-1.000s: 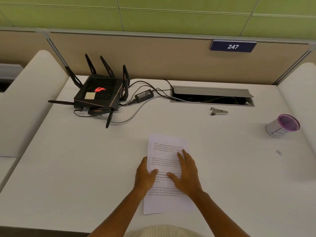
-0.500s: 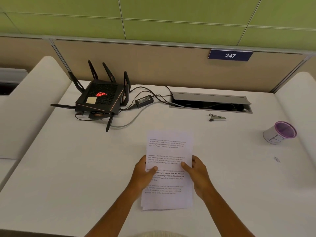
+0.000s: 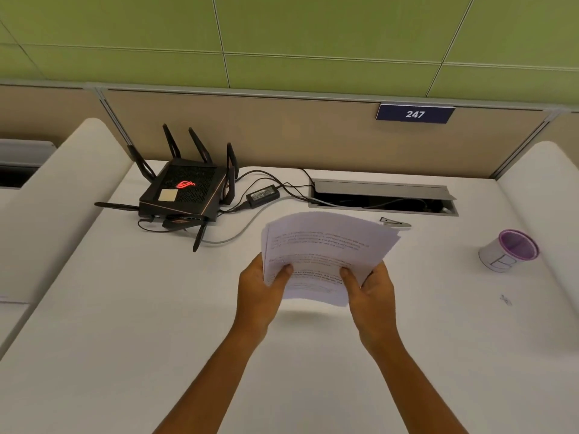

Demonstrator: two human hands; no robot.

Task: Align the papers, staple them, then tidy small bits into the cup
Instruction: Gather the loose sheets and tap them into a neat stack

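A small stack of printed white papers is lifted off the desk, its sheets fanned slightly at the far edge. My left hand grips its left side, thumb on top. My right hand grips the right side the same way. A small silver stapler lies on the desk just beyond the papers' far right corner. A white cup with a purple rim lies tilted at the right. A tiny bit of debris sits on the desk in front of the cup.
A black router with antennas, its power brick and cables occupy the back left. An open cable tray runs along the back. White side panels flank the white desk.
The papers lay flat under both hands, then both hands took hold of their sides and raised them off the desk, tilting them up and slightly right.
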